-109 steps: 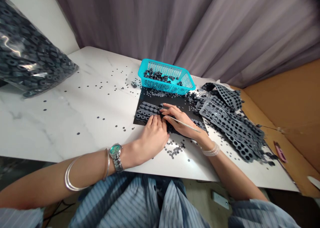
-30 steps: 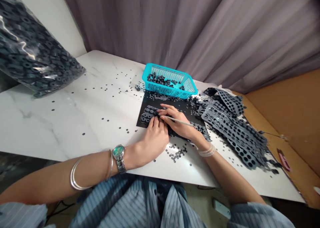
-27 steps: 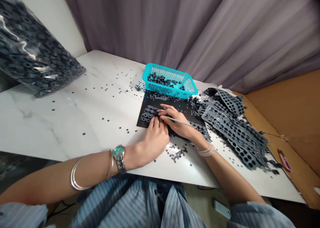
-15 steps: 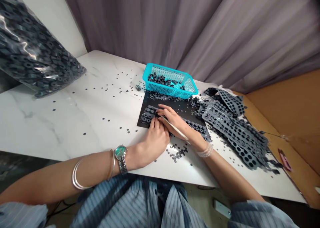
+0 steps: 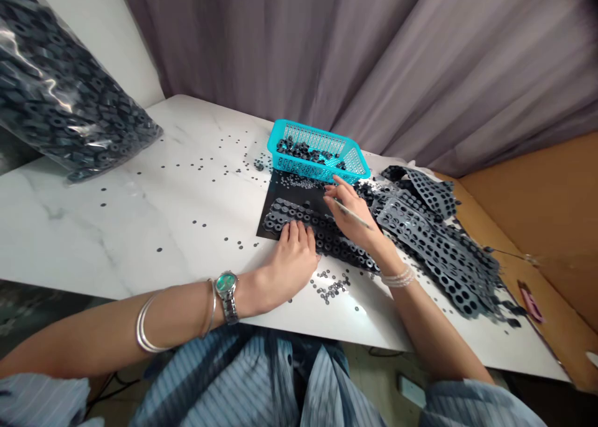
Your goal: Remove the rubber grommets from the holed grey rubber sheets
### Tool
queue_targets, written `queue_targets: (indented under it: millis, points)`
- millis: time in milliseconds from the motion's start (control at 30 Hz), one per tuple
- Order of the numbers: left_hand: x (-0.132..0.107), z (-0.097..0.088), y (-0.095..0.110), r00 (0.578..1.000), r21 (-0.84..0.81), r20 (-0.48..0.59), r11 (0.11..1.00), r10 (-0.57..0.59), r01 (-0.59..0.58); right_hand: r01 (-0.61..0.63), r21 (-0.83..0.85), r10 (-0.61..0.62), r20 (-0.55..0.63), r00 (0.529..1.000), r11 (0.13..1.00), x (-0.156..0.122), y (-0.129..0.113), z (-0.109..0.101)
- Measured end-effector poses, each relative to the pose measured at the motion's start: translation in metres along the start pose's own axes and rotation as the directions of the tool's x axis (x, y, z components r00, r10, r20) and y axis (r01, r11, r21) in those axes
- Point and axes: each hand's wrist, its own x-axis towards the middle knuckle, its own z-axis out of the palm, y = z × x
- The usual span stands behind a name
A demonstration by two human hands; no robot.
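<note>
My left hand (image 5: 292,259) lies with its fingers on the near edge of a dark grey rubber sheet (image 5: 336,243) of ring-shaped pieces, its thumb out of sight. My right hand (image 5: 350,215) is closed around a thin, pale, stick-like tool (image 5: 351,214), held like a pen, above the far side of the sheet. A small dark piece (image 5: 307,204) stands near the sheet's far edge. Under the sheet is a black mat (image 5: 267,224). Just beyond my right hand stands a turquoise plastic basket (image 5: 317,169) with dark ring pieces (image 5: 299,148) inside.
Punched-out grey sheets (image 5: 434,246) are heaped at the right, beside a cardboard panel (image 5: 532,202) and a pink-handled cutter (image 5: 531,302). A clear bag of dark rings (image 5: 70,96) leans at the left. Small black discs (image 5: 332,287) are scattered over the white table (image 5: 116,240).
My right hand has moved right and away from my left hand, toward the basket, with the tool still in it. More of the sheet shows. My left hand has stayed in place.
</note>
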Motion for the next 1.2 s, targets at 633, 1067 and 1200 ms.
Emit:
queue_targets:
  millis: [633,1067,1200]
  points:
    - [-0.002,-0.018,-0.012,1.000,0.093,-0.002,0.996,-0.009,0.009,-0.011,0.344,-0.071,0.223,0.972,0.939,0.008,-0.036,0.020]
    - [0.000,-0.040,-0.016,0.980,0.049,0.192,0.997,0.043,-0.054,0.074,0.211,-0.142,0.328,0.934,0.975,0.005,-0.036,0.026]
    - [-0.001,-0.046,-0.018,0.970,0.039,0.226,0.995,0.086,-0.097,0.187,0.101,-0.210,0.323,0.923,0.977,0.006,-0.037,0.031]
